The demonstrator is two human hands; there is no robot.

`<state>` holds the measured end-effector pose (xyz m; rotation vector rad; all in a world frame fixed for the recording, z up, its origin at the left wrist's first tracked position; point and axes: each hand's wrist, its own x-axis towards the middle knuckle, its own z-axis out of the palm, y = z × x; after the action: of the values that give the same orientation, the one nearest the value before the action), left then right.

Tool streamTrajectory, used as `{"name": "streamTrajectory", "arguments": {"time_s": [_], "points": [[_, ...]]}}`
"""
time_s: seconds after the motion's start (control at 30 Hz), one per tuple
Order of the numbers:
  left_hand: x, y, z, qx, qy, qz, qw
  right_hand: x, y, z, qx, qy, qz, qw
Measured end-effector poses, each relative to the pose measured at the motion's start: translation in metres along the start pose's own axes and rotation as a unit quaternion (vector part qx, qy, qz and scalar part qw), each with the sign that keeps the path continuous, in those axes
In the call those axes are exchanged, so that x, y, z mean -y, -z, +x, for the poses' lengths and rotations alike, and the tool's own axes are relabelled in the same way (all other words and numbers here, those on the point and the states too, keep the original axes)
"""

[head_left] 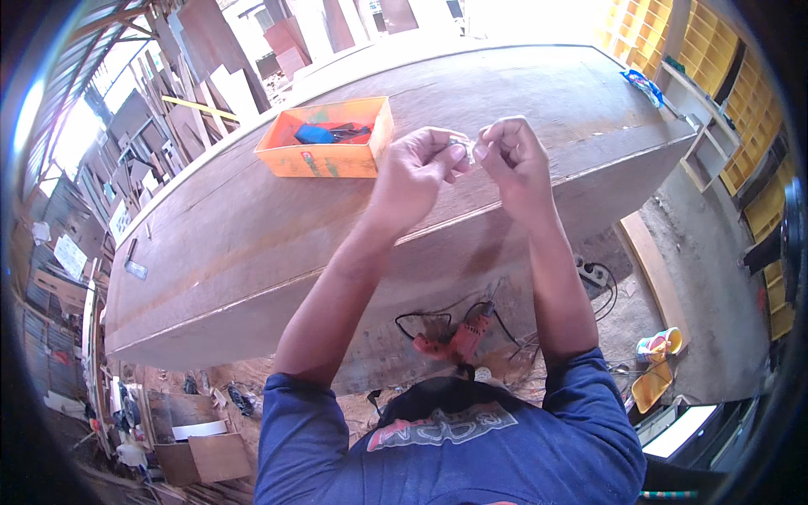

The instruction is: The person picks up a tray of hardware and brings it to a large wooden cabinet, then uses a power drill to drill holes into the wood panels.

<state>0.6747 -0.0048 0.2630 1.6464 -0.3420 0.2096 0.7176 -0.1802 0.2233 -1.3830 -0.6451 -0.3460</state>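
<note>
On my feed: left hand [414, 167] and right hand [520, 162] pinching small pale piece [470, 152] between their fingertips, too small to identify. Orange bin [332, 162] just left of left hand; brown panel [278, 223] beneath both.

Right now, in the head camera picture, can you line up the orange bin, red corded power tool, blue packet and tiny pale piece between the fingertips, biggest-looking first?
1. Orange bin
2. Red corded power tool
3. Blue packet
4. Tiny pale piece, partly hidden
</note>
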Motion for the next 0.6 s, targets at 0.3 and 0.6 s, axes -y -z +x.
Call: {"name": "streamTrajectory", "arguments": {"time_s": [0.3, 0.6], "points": [[-0.009, 0.004, 0.014, 0.013, 0.015, 0.017, 1.000, -0.009, 0.016, 0.019, -0.010, 0.040, 0.047, 0.998], [0.000, 0.010, 0.025, 0.029, -0.008, 0.075, 0.997, -0.008, 0.019, 0.019, 0.028, 0.021, -0.024, 0.999]]}}
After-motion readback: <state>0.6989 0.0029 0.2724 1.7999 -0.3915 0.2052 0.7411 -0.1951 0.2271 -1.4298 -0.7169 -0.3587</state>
